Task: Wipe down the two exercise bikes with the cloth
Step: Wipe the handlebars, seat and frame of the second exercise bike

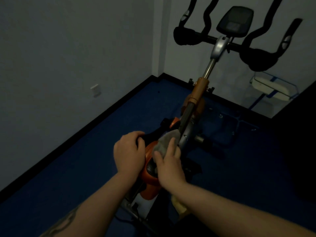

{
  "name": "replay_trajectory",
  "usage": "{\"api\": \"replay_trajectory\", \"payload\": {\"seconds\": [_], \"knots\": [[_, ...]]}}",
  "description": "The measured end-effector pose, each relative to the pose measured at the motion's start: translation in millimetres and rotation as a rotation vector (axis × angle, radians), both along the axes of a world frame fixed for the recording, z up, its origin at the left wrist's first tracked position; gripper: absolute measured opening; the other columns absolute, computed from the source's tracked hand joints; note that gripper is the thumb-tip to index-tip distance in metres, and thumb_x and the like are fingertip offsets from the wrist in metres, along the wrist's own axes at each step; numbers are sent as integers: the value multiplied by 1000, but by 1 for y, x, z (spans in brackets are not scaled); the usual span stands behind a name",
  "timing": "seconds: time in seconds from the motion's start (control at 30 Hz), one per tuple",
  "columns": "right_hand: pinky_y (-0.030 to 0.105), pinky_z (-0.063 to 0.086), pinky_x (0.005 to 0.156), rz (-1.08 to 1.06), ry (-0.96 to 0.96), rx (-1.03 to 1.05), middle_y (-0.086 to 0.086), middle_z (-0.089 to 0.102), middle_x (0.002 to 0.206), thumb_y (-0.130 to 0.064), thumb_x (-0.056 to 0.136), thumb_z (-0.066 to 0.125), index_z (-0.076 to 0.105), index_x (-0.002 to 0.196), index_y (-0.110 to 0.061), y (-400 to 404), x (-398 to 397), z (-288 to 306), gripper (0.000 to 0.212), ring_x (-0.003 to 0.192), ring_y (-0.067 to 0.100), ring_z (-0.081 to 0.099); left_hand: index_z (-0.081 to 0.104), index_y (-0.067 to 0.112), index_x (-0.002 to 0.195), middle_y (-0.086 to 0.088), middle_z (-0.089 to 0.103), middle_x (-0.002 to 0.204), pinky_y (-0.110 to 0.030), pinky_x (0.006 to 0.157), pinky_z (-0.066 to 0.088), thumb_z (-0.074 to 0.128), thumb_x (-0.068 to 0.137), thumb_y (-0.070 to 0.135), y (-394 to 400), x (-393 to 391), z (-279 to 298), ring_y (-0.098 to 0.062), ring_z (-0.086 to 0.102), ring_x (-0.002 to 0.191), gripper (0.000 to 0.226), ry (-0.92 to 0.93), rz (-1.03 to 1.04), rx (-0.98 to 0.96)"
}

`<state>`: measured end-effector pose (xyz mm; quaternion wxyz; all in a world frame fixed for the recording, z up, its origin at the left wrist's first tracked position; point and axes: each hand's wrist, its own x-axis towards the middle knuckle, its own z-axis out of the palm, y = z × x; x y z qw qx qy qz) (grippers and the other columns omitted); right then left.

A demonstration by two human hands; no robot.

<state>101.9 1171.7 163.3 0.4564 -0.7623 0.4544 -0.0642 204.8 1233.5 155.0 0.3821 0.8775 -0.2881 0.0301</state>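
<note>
I lose the black curved handlebars (pixel 207 17) at the top edge | grey crumpled cloth (pixel 165 142) half under my right hand (pixel 168 165) | dim, blurred floor clutter unreadable

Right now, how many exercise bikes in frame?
1. The orange exercise bike stands mid-frame on the blue floor, both hands on its lower frame. A second bike isn't in view.

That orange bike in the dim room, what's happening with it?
A person is wiping down an orange exercise bike. The right hand presses a grey cloth against the frame just below the sloping bar. The left hand grips a black part of the bike beside it, probably to steady it. The handlebars and console further up are untouched right now. Only one bike is in view.
</note>
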Motion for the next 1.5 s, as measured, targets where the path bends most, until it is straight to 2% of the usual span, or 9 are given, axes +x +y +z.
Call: {"api": "replay_trajectory", "payload": {"seconds": [0.13,0.33,0.53,0.7,0.83,0.93,1.17,1.37,1.5], "knots": [[46,34,109,-252,64,219,17,14,158,-43,99,38,-11,152,-18,-35,34,4,77,135,37,35,68,18,116,3,68,115,-31,92,43,43,99,23,7,-5,-9,-13,60,105,30,-38,-74,4],[45,18,118,77,181,-227,4,-21,158,-51,98,35,-20,150,-30,39,-10,12,78,147,29,0,65,18,122,1,64,125,-38,104,39,20,100,41,13,-7,-14,-15,54,118,54,17,-100,-76],[42,31,109,-194,111,123,14,7,159,-42,97,46,-15,152,-22,-15,31,15,85,139,34,29,58,22,130,10,53,126,-15,100,21,20,101,37,18,-5,-9,0,38,116,50,68,-174,-34],[47,23,115,20,148,-126,7,-12,160,-54,95,42,-20,150,-29,28,-5,7,87,146,31,9,58,16,128,-3,60,125,3,97,18,59,88,-4,24,13,-22,-30,54,120,44,52,-234,39],[42,33,107,-180,77,159,14,9,159,-45,98,44,-15,152,-22,-14,22,15,84,139,33,30,57,9,129,1,54,128,-20,105,26,28,95,33,25,1,-6,-26,51,120,51,-57,-286,66],[46,27,114,-56,71,-20,5,-8,160,-51,96,43,-21,150,-29,33,-5,12,86,144,29,16,57,0,126,-18,63,122,-42,98,38,44,92,23,28,0,-8,-35,59,110,43,-203,-309,111],[42,30,109,-219,9,225,12,9,160,-46,100,40,-9,154,-22,-12,15,12,76,140,32,28,59,-2,124,-19,65,119,-40,97,41,57,84,5,25,3,-16,-35,63,107,41,-303,-314,134],[48,20,117,-41,53,-181,-2,-26,155,-52,93,48,-29,145,-34,68,-21,-7,94,146,24,-7,55,-1,129,-19,61,125,-43,101,37,60,85,9,24,7,-21,-35,59,114,45,-281,-332,160],[46,29,113,-231,-63,6,4,5,160,-57,94,39,-4,153,-29,3,10,-18,78,142,29,23,53,4,134,-15,57,134,-39,107,31,42,96,18,24,5,-17,-32,52,123,42,-171,-307,124]]}}
